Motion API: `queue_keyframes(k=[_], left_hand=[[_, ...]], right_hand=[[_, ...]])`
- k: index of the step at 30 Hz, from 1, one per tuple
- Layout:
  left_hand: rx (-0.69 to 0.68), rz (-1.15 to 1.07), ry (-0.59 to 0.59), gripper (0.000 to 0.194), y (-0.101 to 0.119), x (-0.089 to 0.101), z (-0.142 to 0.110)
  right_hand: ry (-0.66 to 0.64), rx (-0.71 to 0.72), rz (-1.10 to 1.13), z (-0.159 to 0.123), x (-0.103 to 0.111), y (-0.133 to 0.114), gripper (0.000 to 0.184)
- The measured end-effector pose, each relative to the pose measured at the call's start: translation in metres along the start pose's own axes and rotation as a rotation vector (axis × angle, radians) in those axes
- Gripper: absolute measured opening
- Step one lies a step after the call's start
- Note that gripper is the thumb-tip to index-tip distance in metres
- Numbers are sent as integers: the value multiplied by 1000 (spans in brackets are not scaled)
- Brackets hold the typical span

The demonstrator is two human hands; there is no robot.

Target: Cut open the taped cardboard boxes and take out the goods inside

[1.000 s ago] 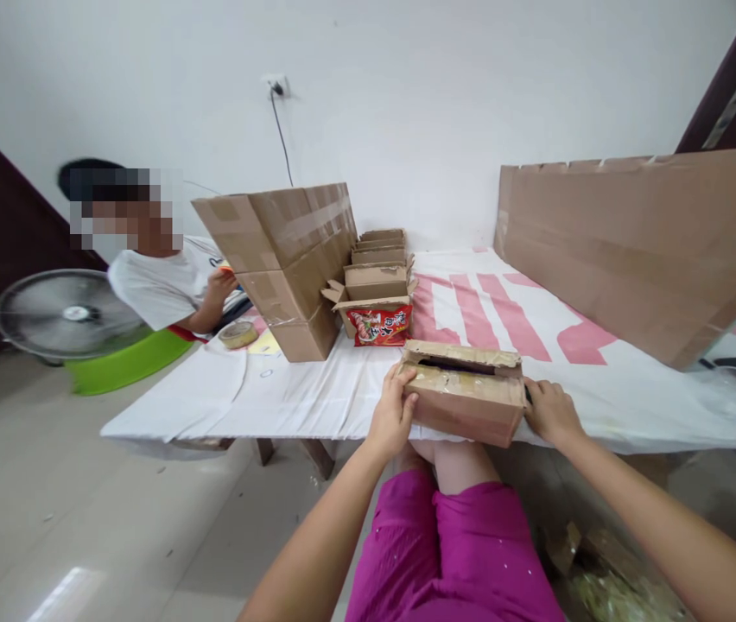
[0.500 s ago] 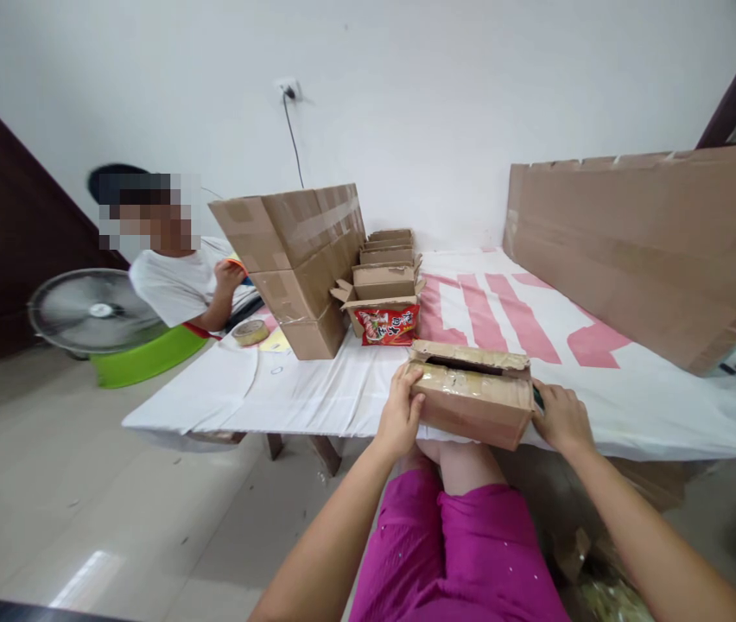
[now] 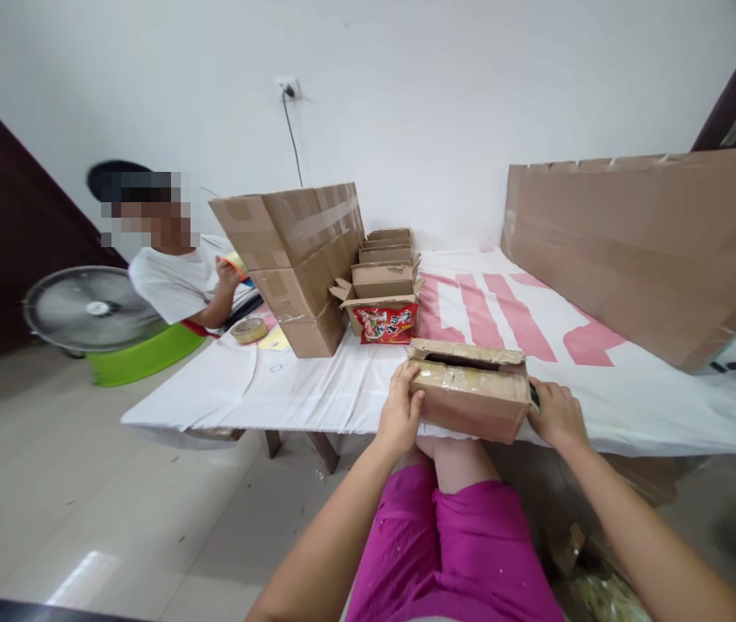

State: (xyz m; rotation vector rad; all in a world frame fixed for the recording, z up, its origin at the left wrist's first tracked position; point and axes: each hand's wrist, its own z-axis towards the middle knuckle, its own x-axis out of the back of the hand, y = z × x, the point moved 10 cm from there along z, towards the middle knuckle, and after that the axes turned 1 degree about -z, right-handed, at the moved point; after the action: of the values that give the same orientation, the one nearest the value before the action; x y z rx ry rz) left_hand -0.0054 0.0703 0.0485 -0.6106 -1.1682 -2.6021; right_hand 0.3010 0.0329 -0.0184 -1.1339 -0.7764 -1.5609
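A worn cardboard box (image 3: 472, 406) lies at the table's near edge, with yellowed tape along its top and a dark slit under the raised flap. My left hand (image 3: 400, 404) is closed around its left end, thumb on the near side. At the right end is my right hand (image 3: 559, 415), its fingers curled around a small dark green and black object (image 3: 535, 395) pressed near the box's side. Most of that object is hidden, so its kind is unclear. Behind the box, a red food packet (image 3: 386, 324) leans against an open carton (image 3: 374, 292).
Several open cartons stand in a row behind the packet, beside stacked taped boxes (image 3: 307, 285). A tape roll (image 3: 250, 330) lies left of them. A large cardboard panel (image 3: 640, 250) stands right. Another person (image 3: 167, 276) sits left near a fan (image 3: 92, 308). Scraps (image 3: 605, 592) lie below.
The view has swung slightly to the left since a second ago. Both hands keep their places at the two ends of the box, which stays on the table edge.
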Motion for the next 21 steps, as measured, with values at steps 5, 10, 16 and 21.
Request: queue_keyframes(k=[5, 10, 16, 21], left_hand=[[65, 26, -17, 51, 10, 4, -4], [109, 39, -111, 52, 12, 19, 10], [55, 152, -288, 58, 8, 22, 29], [14, 172, -326, 44, 16, 21, 40]], right_hand=[[-15, 3, 2, 1, 0, 1, 42], [-11, 13, 1, 1, 1, 0, 40], [15, 47, -22, -1, 2, -1, 42], [-3, 22, -9, 0, -1, 0, 41]])
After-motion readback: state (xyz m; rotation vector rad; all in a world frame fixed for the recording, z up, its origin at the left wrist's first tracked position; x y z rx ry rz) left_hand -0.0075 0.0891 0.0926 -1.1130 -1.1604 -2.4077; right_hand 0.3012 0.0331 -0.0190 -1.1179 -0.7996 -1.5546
